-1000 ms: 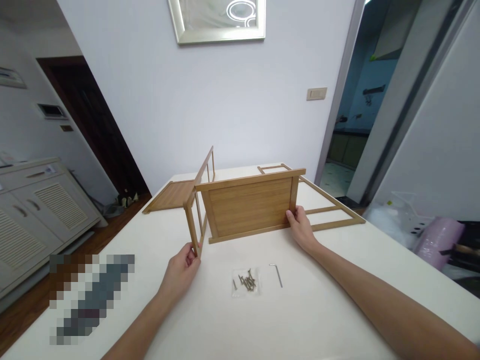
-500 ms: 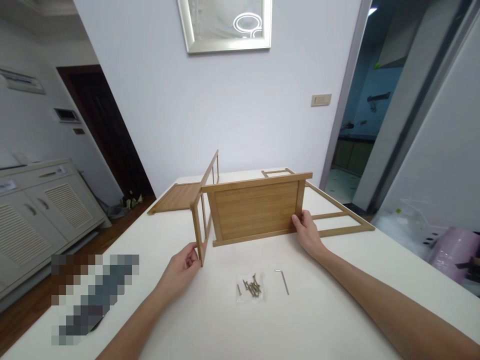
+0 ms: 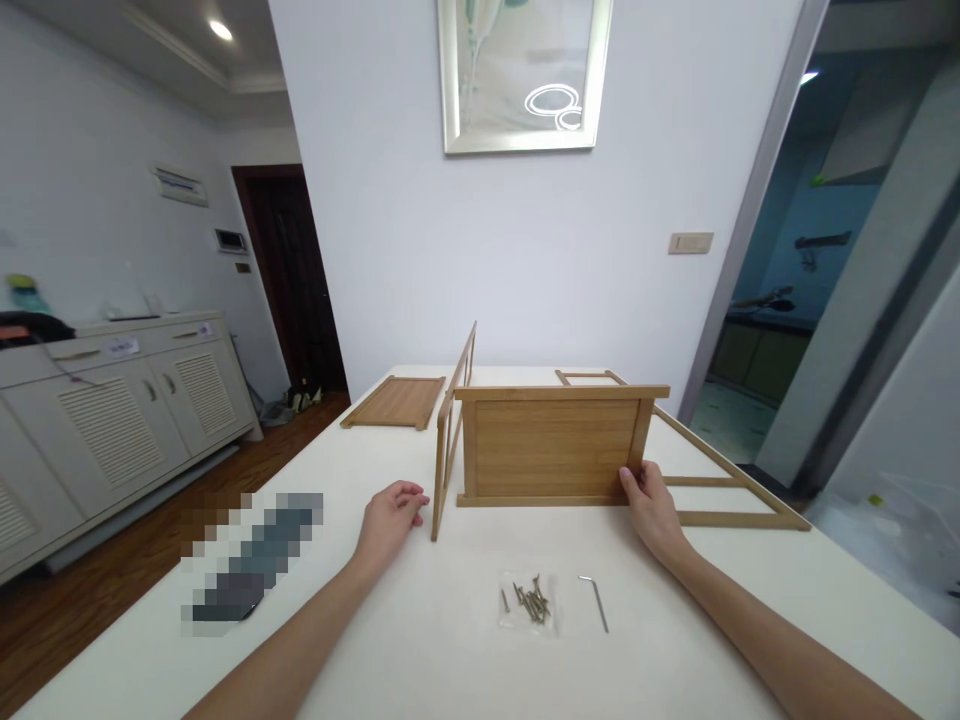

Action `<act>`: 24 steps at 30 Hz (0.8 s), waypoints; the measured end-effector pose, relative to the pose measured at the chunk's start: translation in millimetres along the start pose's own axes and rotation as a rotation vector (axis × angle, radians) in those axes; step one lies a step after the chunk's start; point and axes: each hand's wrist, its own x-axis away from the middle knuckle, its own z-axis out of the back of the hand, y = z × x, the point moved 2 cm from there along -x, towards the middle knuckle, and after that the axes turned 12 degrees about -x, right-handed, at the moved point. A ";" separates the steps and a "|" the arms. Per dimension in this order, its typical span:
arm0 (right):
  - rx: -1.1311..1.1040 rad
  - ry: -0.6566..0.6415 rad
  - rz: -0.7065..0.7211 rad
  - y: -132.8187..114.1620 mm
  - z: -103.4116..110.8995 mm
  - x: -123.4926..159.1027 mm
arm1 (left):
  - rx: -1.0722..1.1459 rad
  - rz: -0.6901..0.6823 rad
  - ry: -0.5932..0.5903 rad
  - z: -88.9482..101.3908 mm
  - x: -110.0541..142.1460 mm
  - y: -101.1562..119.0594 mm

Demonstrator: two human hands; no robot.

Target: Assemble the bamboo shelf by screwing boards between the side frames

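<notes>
Firstly, one wooden panel, rectangular, smooth, honey-brown with fine horizontal grain; standing on edge at the middle of the table, its top and bottom rails running past the side stiles. One open side frame, same wood, narrow and ladder-like, upright and seen nearly end-on, just beside the panel's left end; whether the two touch cannot be told. One second panel, wood, lying flat on the left far part of the table. One long flat frame, slim wooden bars with open rectangles between, lying on the right and partly hidden behind the upright panel. One small bag of clear, creased plastic; inside, a cluster of slender metal screws, one lying apart from the rest. One hex key, bare grey metal rod bent into an L, to the right of the bag. Table surface: smooth, matt white. One dark oblong item, blurred into blocks, at the left edge.

Hands, two, bare. Right hand: closed about the upright panel's lower right corner, thumb flat on the near face, fingers passing behind. Left hand: half open, fingers loosely bent, nothing seen in its grasp; fingertips at the side frame's lower front post, contact uncertain.
</notes>
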 end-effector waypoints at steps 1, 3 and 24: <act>0.001 0.001 0.001 -1.2 0.0 0.0 | -0.004 0.002 0.010 0.3 -1.8 0.5; 0.002 0.004 0.002 -3.8 0.2 0.5 | -0.024 0.008 0.038 1.4 -7.7 2.1; -0.005 -0.021 0.009 -2.1 0.6 1.7 | -0.262 -0.143 -0.003 -8.1 -23.5 7.0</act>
